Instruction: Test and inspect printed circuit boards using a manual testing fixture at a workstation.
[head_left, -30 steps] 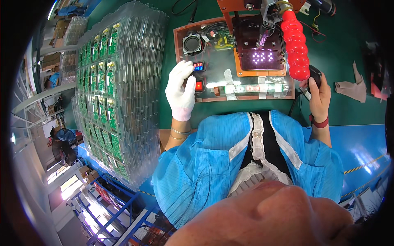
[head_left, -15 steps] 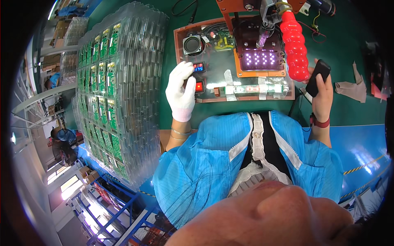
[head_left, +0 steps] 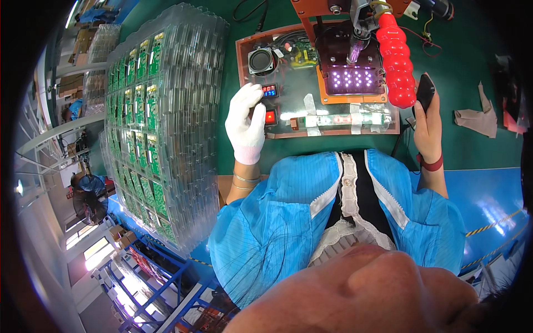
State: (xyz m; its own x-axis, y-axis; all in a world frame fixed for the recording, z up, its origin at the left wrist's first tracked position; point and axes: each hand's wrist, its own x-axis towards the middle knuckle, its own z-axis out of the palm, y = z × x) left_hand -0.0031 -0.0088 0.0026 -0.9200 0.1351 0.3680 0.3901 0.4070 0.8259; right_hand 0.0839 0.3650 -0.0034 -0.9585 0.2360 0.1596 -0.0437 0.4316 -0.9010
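My left hand (head_left: 246,123), in a white glove, lies at the left edge of a clear-topped test box (head_left: 240,53). Its fingers are bent and the thumb stands apart, with nothing seen between them. Close by its fingertips are a small digital meter (head_left: 270,90) with red and blue digits and a red-lit switch (head_left: 270,117). My bare right hand (head_left: 427,129) is wrapped round a black phone-like device (head_left: 425,91), held edgewise beside a red bumpy lever handle (head_left: 396,61). Under the lever, a dark panel (head_left: 351,79) shows lit white segments.
To the left rises a tall stack of clear plastic trays (head_left: 191,111) with green circuit boards (head_left: 151,105). A round speaker (head_left: 261,61) sits in the box. Right of my right hand lies a beige cloth scrap (head_left: 478,115) on the green table mat (head_left: 472,152).
My right hand has turned the black device more edge-on and shifted slightly left, nearer the red handle. The meter's red digits read differently. My left hand stays in place.
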